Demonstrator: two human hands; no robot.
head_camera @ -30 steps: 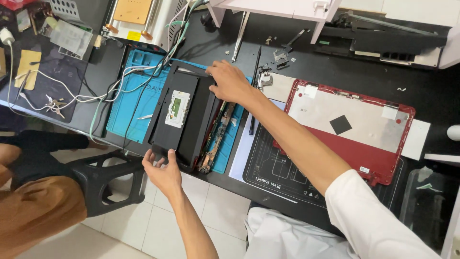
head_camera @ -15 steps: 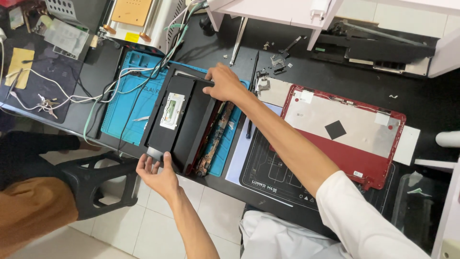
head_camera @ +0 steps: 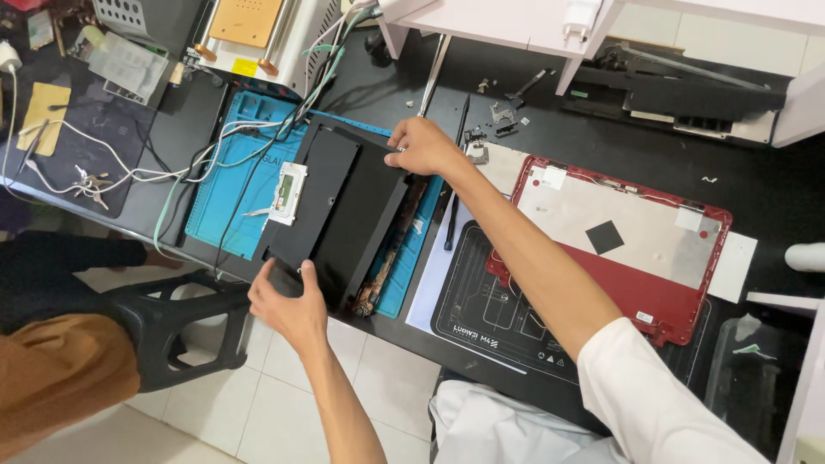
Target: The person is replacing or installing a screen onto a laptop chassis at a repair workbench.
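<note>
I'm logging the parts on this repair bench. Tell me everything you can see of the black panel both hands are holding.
The black panel is a flat, matte, rectangular laptop casing part, plastic by its look, with a raised ridge running along its length. A small pale-framed rectangular part sits at its left edge. It lies tilted over the blue work mat at the bench's front edge. The left hand grips its near corner; the right hand presses its far corner. Loose white cables run beside it.

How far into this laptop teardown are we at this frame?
Done: the red lid cover lies apart, inside up. In hand: left hand and right hand hold opposite ends of the black panel over the blue mat. Left: it isn't set flat yet.
</note>
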